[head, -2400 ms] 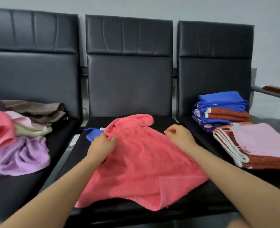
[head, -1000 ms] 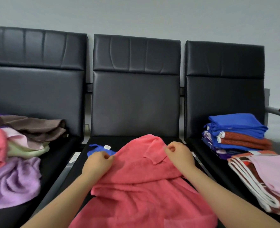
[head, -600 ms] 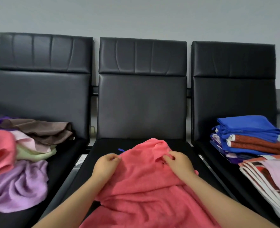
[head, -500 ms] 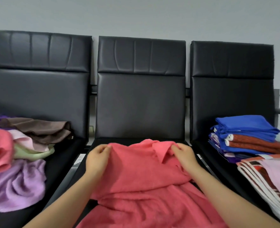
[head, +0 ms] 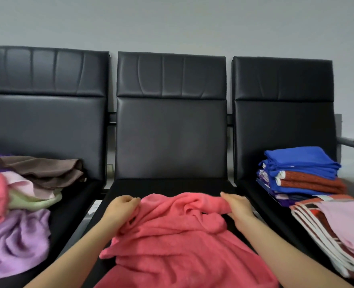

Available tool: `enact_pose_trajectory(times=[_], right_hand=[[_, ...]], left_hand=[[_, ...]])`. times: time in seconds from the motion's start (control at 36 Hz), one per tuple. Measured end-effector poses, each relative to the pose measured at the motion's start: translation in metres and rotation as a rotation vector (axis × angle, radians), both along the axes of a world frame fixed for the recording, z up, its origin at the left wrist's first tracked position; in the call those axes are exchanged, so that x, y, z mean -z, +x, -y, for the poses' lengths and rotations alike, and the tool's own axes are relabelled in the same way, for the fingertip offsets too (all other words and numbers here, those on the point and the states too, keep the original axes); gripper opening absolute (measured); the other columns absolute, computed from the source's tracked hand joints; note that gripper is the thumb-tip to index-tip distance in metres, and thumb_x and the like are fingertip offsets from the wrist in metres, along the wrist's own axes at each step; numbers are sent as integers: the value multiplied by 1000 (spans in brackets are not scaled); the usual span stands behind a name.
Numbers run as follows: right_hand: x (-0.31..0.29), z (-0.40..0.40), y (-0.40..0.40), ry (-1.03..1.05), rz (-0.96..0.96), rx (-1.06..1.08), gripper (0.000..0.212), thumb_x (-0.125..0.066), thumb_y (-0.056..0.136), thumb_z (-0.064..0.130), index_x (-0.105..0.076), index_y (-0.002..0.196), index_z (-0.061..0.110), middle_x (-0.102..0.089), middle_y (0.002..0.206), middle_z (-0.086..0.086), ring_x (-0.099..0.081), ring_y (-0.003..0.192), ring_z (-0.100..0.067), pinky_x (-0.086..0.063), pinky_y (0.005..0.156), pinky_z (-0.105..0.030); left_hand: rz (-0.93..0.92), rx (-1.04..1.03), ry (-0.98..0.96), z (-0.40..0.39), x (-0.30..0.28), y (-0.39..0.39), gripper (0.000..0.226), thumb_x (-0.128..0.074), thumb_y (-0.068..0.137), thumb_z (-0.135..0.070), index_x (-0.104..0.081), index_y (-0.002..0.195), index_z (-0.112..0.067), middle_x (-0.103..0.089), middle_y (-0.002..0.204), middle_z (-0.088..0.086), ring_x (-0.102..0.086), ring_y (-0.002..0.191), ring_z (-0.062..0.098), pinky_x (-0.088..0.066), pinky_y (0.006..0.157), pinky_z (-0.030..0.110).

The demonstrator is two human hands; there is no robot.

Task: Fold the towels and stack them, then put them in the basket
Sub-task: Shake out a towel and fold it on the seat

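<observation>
Fingers of left hand pinch the coral towel at its far edge; right hand pinches the opposite end, likely stretching that edge straight to fold. Towel sits on middle seat, unfolded pile left, folded stacks right. No basket visible.
</observation>
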State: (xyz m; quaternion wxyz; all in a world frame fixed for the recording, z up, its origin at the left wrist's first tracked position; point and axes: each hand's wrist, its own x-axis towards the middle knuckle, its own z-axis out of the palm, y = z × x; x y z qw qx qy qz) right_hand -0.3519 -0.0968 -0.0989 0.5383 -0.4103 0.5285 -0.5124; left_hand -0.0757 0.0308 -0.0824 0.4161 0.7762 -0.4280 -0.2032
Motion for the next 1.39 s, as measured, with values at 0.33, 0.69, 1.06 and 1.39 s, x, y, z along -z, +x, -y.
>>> enact_pose_trajectory(times=[0.33, 0.69, 1.06, 1.39], right_hand=[[14, 28, 4, -3, 165, 18, 30, -54, 83, -18, -62, 102, 4, -60, 87, -15, -58, 83, -24, -47, 70, -28], [-14, 77, 23, -264, -241, -16, 21, -59, 84, -4, -70, 90, 13, -65, 83, 2, -58, 84, -14, -41, 63, -15], [2, 133, 22, -115, -909, -66, 49, -59, 87, 10, -53, 135, 14, -49, 140, -14, -50, 127, -30, -40, 102, -30], [-16, 43, 11, -151, -805, -98, 27, -48, 82, 4, -45, 59, 17, -47, 64, -6, -49, 71, -25, -37, 55, -30]], left_hand=[[374, -5, 382, 98, -4, -16, 63, -51, 86, -63, -63, 119, -11, -62, 124, 8, -58, 115, 26, -45, 88, 31], [-570, 14, -338, 120, -27, 24, 5, -67, 86, -19, -65, 84, -15, -63, 89, 10, -56, 79, 22, -45, 71, 31], [433, -134, 78, 140, 28, 56, 42, -55, 89, -26, -50, 129, -14, -57, 123, 18, -53, 116, 37, -44, 92, 39], [345, -115, 50, 84, -14, 11, 30, -46, 86, -22, -62, 109, -10, -56, 116, 26, -52, 107, 44, -44, 91, 42]])
